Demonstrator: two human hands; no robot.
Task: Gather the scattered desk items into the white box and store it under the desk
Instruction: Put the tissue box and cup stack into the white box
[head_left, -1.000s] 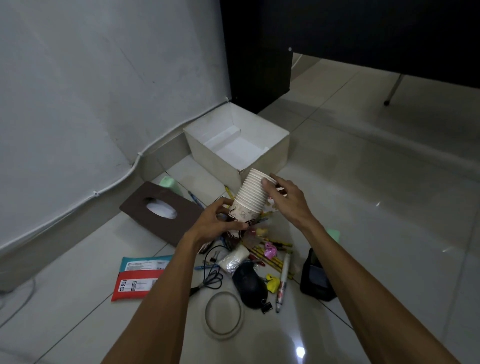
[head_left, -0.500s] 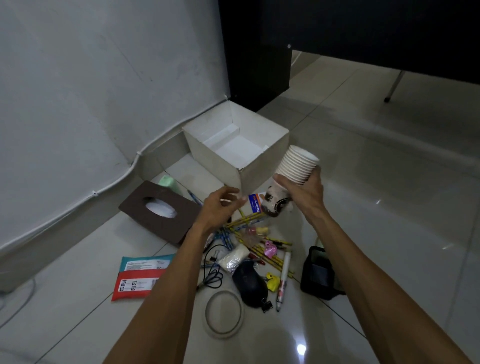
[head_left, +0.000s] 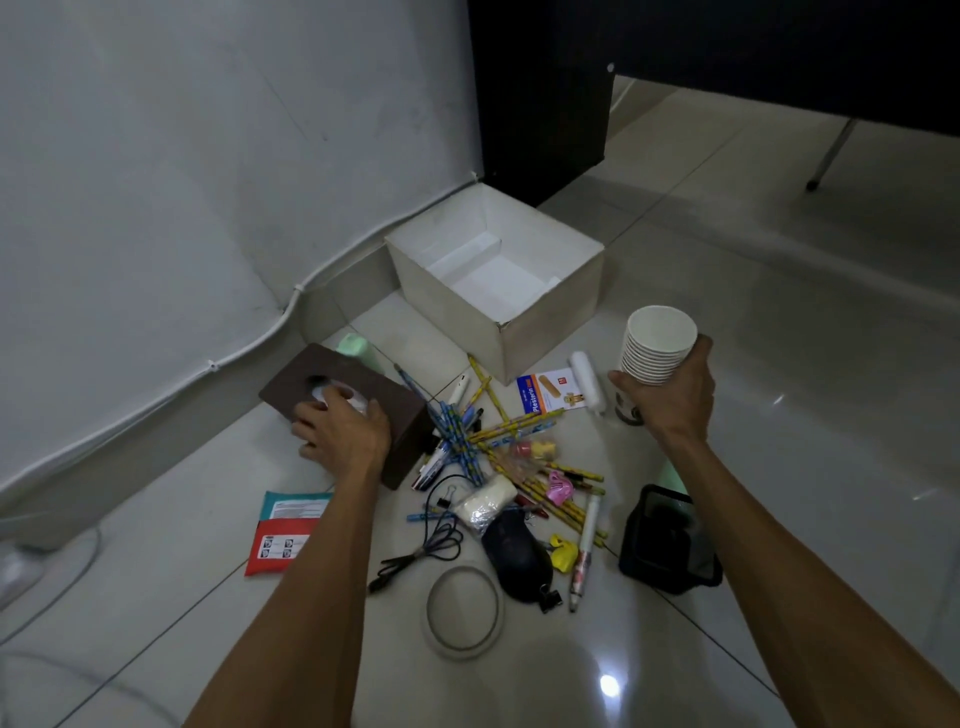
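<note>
At centre right, gripping the stack of paper cups (head_left: 655, 343) with the right hand (head_left: 675, 402), fingers curled round it, just beside the open white box (head_left: 452, 306) at upper centre. At centre left, clasping the tissue box (head_left: 291, 371) with the left hand (head_left: 340, 431). Best to lower cups upright into a corner, sparing room. Counted: one white box, one cup stack, one tissue box, one tape ring (head_left: 464, 613).

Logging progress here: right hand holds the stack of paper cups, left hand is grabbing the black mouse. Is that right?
Not quite. The head view shows the left hand grabbing the brown tissue box, not the black mouse, which lies untouched on the floor. The right hand does hold the stack of paper cups.
</note>
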